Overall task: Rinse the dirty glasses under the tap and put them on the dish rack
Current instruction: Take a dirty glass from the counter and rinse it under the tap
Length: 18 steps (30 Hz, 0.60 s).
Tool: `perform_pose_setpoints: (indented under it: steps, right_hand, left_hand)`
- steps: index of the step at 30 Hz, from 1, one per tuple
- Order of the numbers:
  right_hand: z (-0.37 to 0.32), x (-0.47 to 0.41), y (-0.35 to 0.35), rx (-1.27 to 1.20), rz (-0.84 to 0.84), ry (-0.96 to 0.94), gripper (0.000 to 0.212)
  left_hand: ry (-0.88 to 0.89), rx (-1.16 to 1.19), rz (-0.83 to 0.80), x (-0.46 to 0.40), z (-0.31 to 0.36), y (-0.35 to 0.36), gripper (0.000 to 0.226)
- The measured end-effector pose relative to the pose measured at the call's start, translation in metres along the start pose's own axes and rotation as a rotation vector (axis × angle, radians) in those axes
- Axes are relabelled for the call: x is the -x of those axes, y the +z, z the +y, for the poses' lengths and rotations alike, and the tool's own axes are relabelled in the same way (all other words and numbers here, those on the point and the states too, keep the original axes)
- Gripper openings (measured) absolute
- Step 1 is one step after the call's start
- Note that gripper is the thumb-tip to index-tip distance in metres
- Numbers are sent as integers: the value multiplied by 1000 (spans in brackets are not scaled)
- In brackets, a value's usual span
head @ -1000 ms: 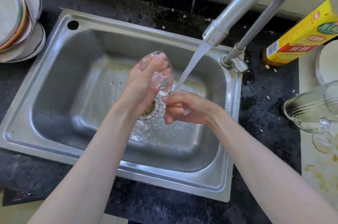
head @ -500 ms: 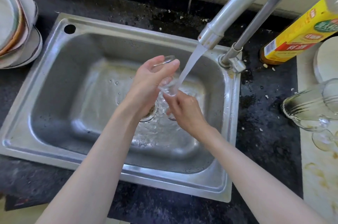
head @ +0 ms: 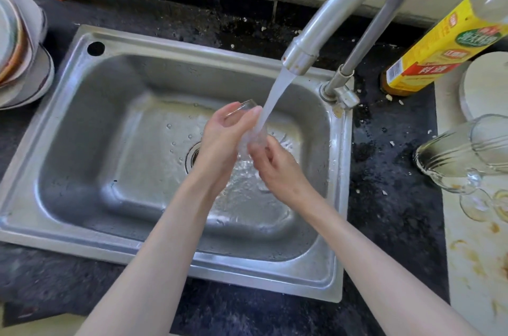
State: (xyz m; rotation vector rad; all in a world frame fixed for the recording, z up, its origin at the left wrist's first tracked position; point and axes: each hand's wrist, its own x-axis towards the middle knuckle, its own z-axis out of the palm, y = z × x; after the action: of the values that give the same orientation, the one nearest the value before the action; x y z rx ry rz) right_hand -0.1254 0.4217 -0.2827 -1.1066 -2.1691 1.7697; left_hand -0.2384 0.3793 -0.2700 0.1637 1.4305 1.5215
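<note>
Both hands over the sink [head: 82,121], left hand [head: 225,138] curled round a glass [head: 248,127], right hand [head: 277,168] gripping its lower end, glass under the tap [head: 316,44] stream, more glasses [head: 461,154] right of the sink on the tabletop [head: 472,247]

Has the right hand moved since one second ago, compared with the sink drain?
Yes. The right hand has turned and risen from beside the drain toward the water stream, gripping the glass.
</note>
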Motion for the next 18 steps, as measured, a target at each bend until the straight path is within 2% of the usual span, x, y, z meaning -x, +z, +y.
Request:
perform_pose_setpoints:
  steps: [2,3,5,6,7,8,9,11,13,14,15,16,18]
  right_hand:
    - [-4,0,-5,-270,-124,109,42]
    - [-8,1,-9,-450,-268,175,49]
    - [-17,4,-20,-677,-532,266,66]
    - [-18,5,-23,-717,-582,284,66]
    - [-20,5,-23,-703,-552,297,60]
    - [-19,3,-20,-620,-448,303,56]
    - [-20,3,-15,-470,-319,295,58]
    - [-23,1,-5,-34,-44,225,62]
    - [-22,3,2,315,73,162,60]
    - [-22,3,4,356,111,170,61]
    - [-23,2,4,303,135,185,66]
    - [-22,0,2,136,128,209,72]
    - [-23,-3,-3,-349,-67,326,82]
  left_hand:
    - [-9,74,-125,2,4,-5,41]
    - [-25,100,-192,5,5,-7,28]
    - [-46,123,-289,10,6,-11,21]
    - [-41,107,-296,11,7,-10,24]
    - [-34,89,-252,10,7,-9,26]
    - [-24,64,-170,9,7,-6,28]
    - [-12,30,-61,8,5,-3,34]
    - [-12,-14,136,7,4,6,60]
    - [-22,-10,221,9,2,12,75]
    - [-16,-25,214,9,1,14,74]
    - [-7,-62,178,9,2,14,71]
    - [0,-96,109,10,3,13,66]
    - [20,-93,-92,14,5,8,36]
